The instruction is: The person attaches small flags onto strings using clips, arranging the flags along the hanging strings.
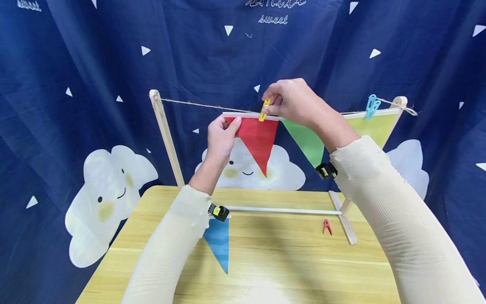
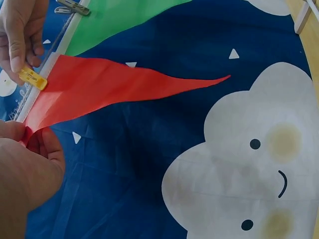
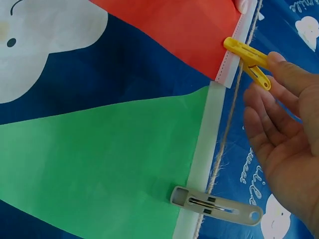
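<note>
My left hand [image 1: 221, 137] pinches the upper left corner of a red triangular pennant [image 1: 260, 137] between thumb and fingers. The pennant's white top band lies along the twine [image 3: 229, 117], its point hanging down. My right hand [image 1: 294, 101] holds the handle end of a yellow clothespin [image 3: 246, 55], thumb on one handle and a finger by the other. The clothespin's nose sits over the band near the pennant's right end. Beside it hangs a green pennant [image 3: 109, 164], fixed to the twine by a grey clothespin [image 3: 217, 205].
A yellow pennant [image 1: 373, 128] hangs by a blue clothespin [image 1: 372, 107] near the right wooden post [image 1: 399, 102]. The left post [image 1: 166, 135] carries the twine's other end. On the table [image 1: 273, 261] lie a blue pennant [image 1: 220, 240], partly behind my left sleeve, and a pink clothespin [image 1: 327, 226].
</note>
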{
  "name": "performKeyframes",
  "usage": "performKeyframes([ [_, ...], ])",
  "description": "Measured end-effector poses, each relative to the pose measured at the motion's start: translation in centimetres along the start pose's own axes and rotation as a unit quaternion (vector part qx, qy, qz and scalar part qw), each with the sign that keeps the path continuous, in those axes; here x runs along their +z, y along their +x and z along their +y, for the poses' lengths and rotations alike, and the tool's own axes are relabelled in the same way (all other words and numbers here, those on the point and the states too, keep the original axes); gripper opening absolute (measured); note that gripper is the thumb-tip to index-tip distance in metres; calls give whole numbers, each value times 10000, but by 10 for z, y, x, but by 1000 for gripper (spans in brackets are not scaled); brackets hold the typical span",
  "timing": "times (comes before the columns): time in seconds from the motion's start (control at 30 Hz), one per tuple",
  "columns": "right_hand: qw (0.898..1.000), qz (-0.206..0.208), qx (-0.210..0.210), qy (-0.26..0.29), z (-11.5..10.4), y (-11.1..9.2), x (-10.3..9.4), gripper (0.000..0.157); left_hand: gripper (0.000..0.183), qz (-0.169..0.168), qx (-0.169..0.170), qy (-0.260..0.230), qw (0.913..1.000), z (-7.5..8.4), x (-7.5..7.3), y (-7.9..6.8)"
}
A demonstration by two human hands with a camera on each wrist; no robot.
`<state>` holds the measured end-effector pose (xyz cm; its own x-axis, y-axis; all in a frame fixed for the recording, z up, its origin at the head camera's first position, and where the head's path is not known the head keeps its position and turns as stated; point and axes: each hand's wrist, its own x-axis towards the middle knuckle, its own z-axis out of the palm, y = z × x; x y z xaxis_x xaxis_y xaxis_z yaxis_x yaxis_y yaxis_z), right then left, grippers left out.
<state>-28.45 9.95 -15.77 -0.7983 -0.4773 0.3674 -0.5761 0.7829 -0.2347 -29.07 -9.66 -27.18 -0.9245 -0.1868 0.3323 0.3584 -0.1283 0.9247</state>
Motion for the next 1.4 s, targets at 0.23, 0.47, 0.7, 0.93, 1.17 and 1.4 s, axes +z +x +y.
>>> performKeyframes([
  [0.23,9999,-4,-131,50,2,-1,2,31,25,-10,53,-77,10000,-1,0,1],
  [0.47,10000,2,-53,-53,3,-4,0,40,24,-31,177,-128,9998,-2,3,3],
  [0.7,9999,105,-104,-38,5,-14,-1,51,26,-54,148,-7,9999,-1,2,3],
  [0.93,9985,491,-167,160,10,-30,0,54,27,-131,130,70,9998,-3,-1,2],
  [1.17,9965,720,-264,331,14,-48,4,52,27,-134,38,161,9998,-6,-4,-1],
  [1.4,9929,1017,-367,488,19,-67,11,49,29,-216,-174,350,9990,-8,-5,-3],
])
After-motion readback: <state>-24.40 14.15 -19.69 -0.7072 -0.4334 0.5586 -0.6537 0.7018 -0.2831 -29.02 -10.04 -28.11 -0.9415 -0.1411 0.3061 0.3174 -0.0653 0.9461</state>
